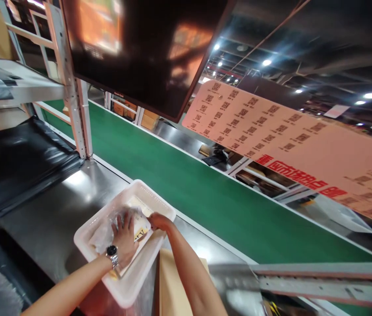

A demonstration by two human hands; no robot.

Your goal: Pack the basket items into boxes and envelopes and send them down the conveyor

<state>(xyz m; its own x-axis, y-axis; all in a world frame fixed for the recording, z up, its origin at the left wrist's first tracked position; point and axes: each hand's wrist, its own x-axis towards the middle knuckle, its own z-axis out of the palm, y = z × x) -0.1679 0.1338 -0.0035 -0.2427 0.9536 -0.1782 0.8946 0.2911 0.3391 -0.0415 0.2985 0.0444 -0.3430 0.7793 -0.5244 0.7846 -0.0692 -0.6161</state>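
Note:
A white plastic basket (pixel 124 296) stands on the metal table, tilted across my view. Inside it lies a white package (pixel 142 226) with clear, crinkled plastic and some dark printed letters on a yellow patch. My left hand (pixel 124 239), a watch (pixel 112 254) on its wrist, rests flat on the package with fingers spread. At the package's far right corner, my right hand (pixel 157 221) has its fingers closed on the edge; the fingertips are partly hidden. Part of the package is covered by my left hand.
A green conveyor belt (pixel 186 175) runs diagonally behind the metal table (pixel 90 186). A dark monitor (pixel 146 57) and a pink board of QR codes (pixel 254 127) hang above it. Black plastic bags (pixel 24 162) lie at left. A cardboard box (pixel 172 285) sits beneath my right forearm.

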